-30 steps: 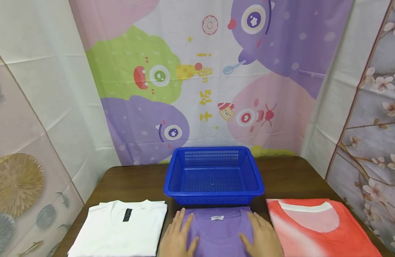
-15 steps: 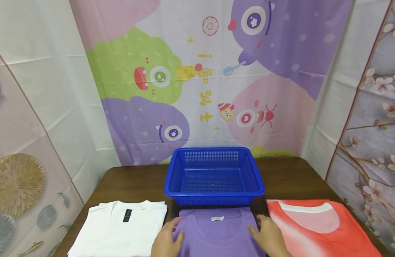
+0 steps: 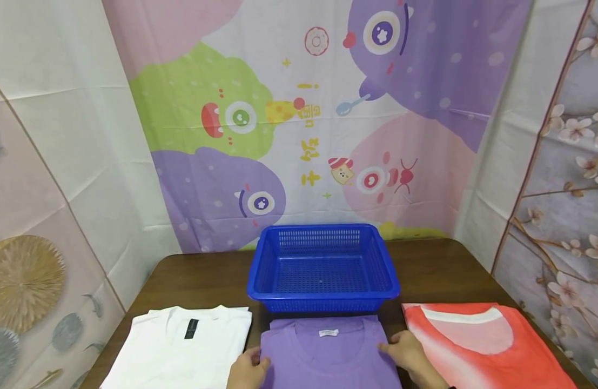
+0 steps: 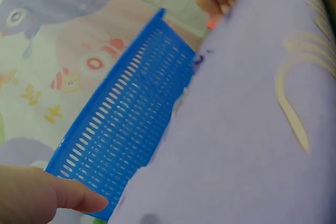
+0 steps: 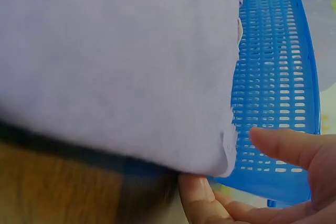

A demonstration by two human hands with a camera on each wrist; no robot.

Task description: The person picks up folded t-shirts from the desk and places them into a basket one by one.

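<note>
A folded purple T-shirt lies at the front middle of the table, its neckline and white label facing up. My left hand is at its left edge; in the left wrist view the thumb lies beside the cloth and the other fingers are hidden. At the right edge is my right hand. In the right wrist view its fingertips touch the underside of the shirt's corner, while the thumb stands apart from the cloth.
Behind the purple shirt stands a blue plastic basket with slotted walls and nothing in it. A folded white T-shirt lies on the left, a folded red-and-white one on the right. A printed curtain hangs behind the brown table.
Both hands have slid off the top of the purple shirt, outward and toward me, to its left and right edges. The shirts and the basket have stayed in place.
</note>
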